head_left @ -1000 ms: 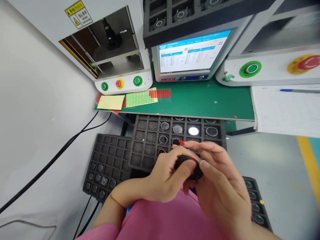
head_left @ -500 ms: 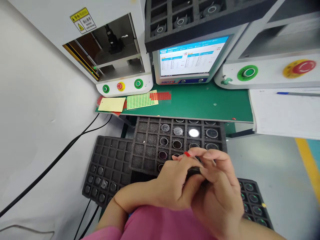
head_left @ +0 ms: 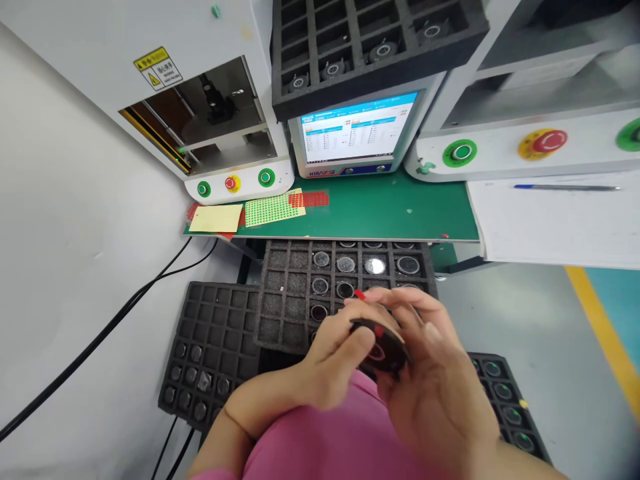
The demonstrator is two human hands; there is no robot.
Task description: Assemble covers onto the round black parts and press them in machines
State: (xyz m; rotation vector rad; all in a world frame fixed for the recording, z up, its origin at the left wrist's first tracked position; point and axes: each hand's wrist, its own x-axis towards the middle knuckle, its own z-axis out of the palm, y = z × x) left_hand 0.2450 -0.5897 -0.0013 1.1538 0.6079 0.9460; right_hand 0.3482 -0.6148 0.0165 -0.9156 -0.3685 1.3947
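Note:
Between my two hands is a dark round watch case (head_left: 389, 355), tilted so that one face shows, with a ring mark and a small red sticker (head_left: 379, 331) on it. My left hand (head_left: 330, 363) grips its left edge, thumb lying over the face. Curled around the right side and far edge is my right hand (head_left: 445, 380), its thumb raised and smeared by motion. A small red strip (head_left: 360, 294) stands up by the fingertips at the far side; which finger bears it I cannot tell. Just beyond the hands lies a black foam tray (head_left: 283, 303) with round watch cases in several compartments.
Another foam tray (head_left: 215, 320) lies lower left, one more (head_left: 540, 447) at right. Sticker sheets (head_left: 270, 210) and a yellow card (head_left: 215, 219) lie on the green bench (head_left: 360, 217). A screen (head_left: 355, 133) stands behind, between button-fronted machines. Papers and a pen (head_left: 565, 187) are at right.
The watch case has turned so its face with the red sticker shows. My left thumb now lies over it, and my right thumb has lifted off. The view has shifted slightly right.

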